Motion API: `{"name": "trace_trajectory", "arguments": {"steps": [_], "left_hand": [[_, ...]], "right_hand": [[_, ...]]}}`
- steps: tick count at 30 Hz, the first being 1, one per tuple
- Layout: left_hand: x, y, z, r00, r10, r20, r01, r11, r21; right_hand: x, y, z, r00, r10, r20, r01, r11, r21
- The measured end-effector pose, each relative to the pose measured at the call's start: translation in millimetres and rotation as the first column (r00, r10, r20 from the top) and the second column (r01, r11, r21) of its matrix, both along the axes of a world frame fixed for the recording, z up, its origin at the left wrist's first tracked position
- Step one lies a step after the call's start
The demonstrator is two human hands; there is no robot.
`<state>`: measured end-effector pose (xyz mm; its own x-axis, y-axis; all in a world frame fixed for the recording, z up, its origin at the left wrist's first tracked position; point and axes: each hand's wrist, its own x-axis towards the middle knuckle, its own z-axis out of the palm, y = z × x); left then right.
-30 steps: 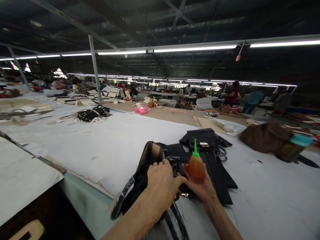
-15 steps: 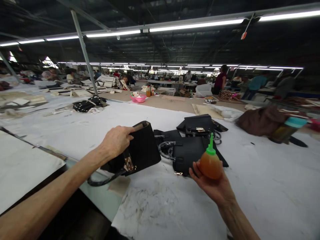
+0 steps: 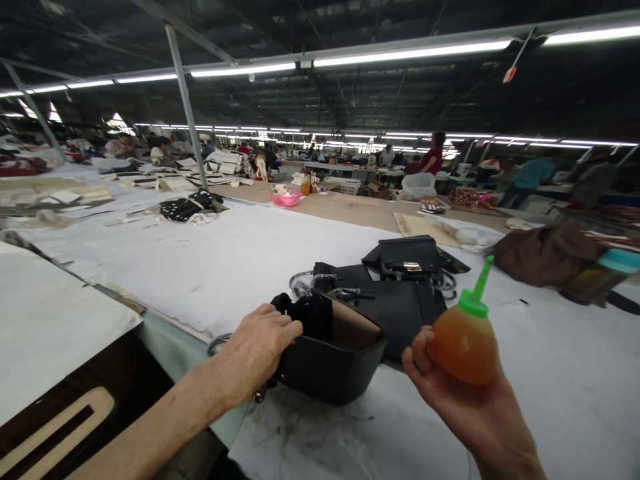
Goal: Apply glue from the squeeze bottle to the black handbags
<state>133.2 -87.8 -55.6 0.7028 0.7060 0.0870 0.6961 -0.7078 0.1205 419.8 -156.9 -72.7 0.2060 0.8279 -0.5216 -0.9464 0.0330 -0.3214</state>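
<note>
Left hand (image 3: pixel 264 343), fingers (image 3: pixel 291 329) gripping an open black bag (image 3: pixel 327 370); right hand (image 3: pixel 463 408), fingers curled round a green-tipped bottle (image 3: pixel 466 343)

Two bare hands: one left hand (image 3: pixel 265 343), one right hand (image 3: pixel 467 410). One squeeze bottle (image 3: pixel 465 343) with one green cap (image 3: pixel 473 304) and one spout (image 3: pixel 483 277). One open black bag (image 3: pixel 325 367) in front; on the table (image 3: pixel 260 247) behind, at least two more black bags (image 3: pixel 400 310), overlapping too much for an exact count. One pink bowl (image 3: pixel 286 198), at least two small bottles (image 3: pixel 306 183) beside. One clear tub (image 3: pixel 419 187), one white basket (image 3: pixel 345 186), one turquoise lid (image 3: pixel 621 261). Two slanting posts (image 3: pixel 186 107) at left. Several distant people (image 3: pixel 433 159), too small to count.
</note>
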Motion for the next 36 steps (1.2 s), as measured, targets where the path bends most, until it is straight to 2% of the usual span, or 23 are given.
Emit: {"name": "trace_trajectory", "arguments": {"steps": [3, 7, 10, 13, 15, 17, 20, 23, 26, 31, 34, 36], "left_hand": [[-2.0, 0.2, -10.3, 0.988, 0.019, 0.153, -0.016, 1.0, -0.019], [-5.2, -1.4, -10.0, 0.919, 0.036, 0.394, 0.009, 0.994, -0.112], [-9.3, -3.2, -3.6, 0.805, 0.125, 0.58, 0.013, 0.974, -0.228], [-15.1, 2.8, 4.6, 0.673, 0.293, 0.679, -0.137, 0.952, -0.275], [-18.1, 13.0, 10.2, 0.651, 0.406, 0.642, -0.28, 0.914, -0.295], [-17.8, 26.6, 15.4, 0.713, 0.457, 0.531, -0.339, 0.888, -0.309], [-8.6, 47.7, 19.6, 0.847, 0.387, 0.364, -0.256, 0.898, -0.359], [8.0, 64.4, 17.7, 0.903, 0.373, 0.211, -0.264, 0.872, -0.413], [21.9, 74.9, 12.3, 0.903, 0.425, 0.062, -0.347, 0.807, -0.478], [31.3, 81.3, 7.3, 0.893, 0.443, 0.079, -0.301, 0.718, -0.627], [36.7, 81.1, 6.5, 0.87, 0.492, 0.017, -0.379, 0.69, -0.616], [40.4, 80.6, 5.7, 0.854, 0.521, -0.015, -0.433, 0.694, -0.575]], "right_hand": [[-23.3, 2.2, 20.1, 0.999, 0.044, -0.029, -0.043, 0.998, 0.043], [-48.2, 11.0, 44.5, 0.995, 0.081, -0.059, -0.079, 0.996, 0.038], [-61.5, 19.4, 57.1, 0.992, 0.124, -0.028, -0.121, 0.988, 0.093], [-70.4, 28.0, 59.1, 0.978, 0.208, 0.016, -0.207, 0.957, 0.203], [-73.4, 32.9, 55.0, 0.967, 0.254, 0.029, -0.253, 0.937, 0.242], [-74.2, 36.5, 49.3, 0.961, 0.276, 0.031, -0.275, 0.93, 0.245], [-73.3, 38.9, 43.3, 0.963, 0.268, 0.039, -0.269, 0.933, 0.24], [-72.9, 38.9, 43.1, 0.971, 0.235, 0.044, -0.239, 0.946, 0.217], [-73.5, 38.2, 45.0, 0.975, 0.22, 0.017, -0.219, 0.959, 0.178], [-70.7, 38.2, 40.8, 0.961, 0.276, 0.001, -0.268, 0.935, 0.232], [-68.0, 38.1, 36.7, 0.951, 0.308, 0.033, -0.306, 0.916, 0.261], [-67.6, 37.9, 35.8, 0.945, 0.324, 0.05, -0.325, 0.904, 0.277]]}}
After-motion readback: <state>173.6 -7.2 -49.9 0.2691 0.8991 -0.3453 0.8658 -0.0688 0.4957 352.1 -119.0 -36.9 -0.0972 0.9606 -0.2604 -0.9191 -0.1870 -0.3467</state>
